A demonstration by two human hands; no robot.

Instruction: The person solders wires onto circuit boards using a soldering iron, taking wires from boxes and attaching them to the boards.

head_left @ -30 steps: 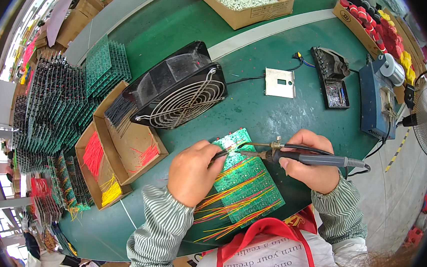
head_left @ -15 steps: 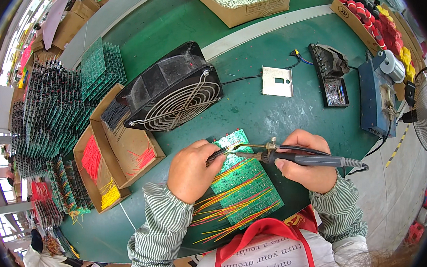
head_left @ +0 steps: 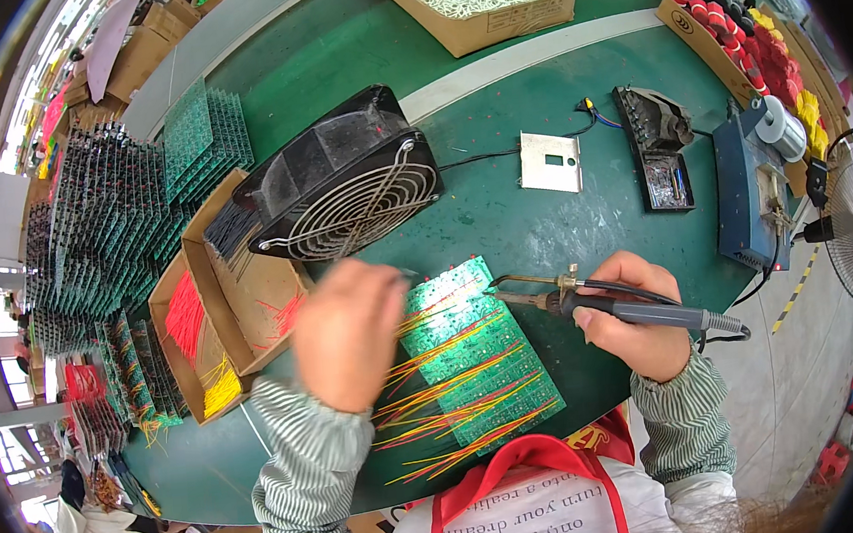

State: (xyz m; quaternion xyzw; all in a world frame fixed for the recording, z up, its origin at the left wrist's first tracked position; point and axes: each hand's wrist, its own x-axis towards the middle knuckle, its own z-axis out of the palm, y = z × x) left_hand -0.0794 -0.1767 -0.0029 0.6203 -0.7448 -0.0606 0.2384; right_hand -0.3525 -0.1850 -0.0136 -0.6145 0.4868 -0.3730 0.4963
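Observation:
My right hand (head_left: 653,344) is closed around the grey handle of a soldering iron (head_left: 635,311), which has a thin metal solder-feed tube clamped alongside. Its tip is just past the upper right edge of a green circuit board panel (head_left: 501,386). Rows of red and yellow wires (head_left: 437,404) run off the panel's left side. My left hand (head_left: 347,333) is smeared by motion, left of the panel and below the fan; whether it holds anything does not show. Striped sleeves cover both forearms.
A black fan (head_left: 355,187) stands beyond my left hand. Cardboard boxes (head_left: 283,356) hold red, yellow and black wires. Stacked circuit boards (head_left: 107,216) rise at far left. A metal plate (head_left: 551,162), a black tray (head_left: 662,183) and a blue soldering station (head_left: 746,191) with solder spool occupy the right.
My left hand has left the panel's top, where it held black wires, moving left toward the boxes. The soldering iron has shifted slightly right, off the wire ends.

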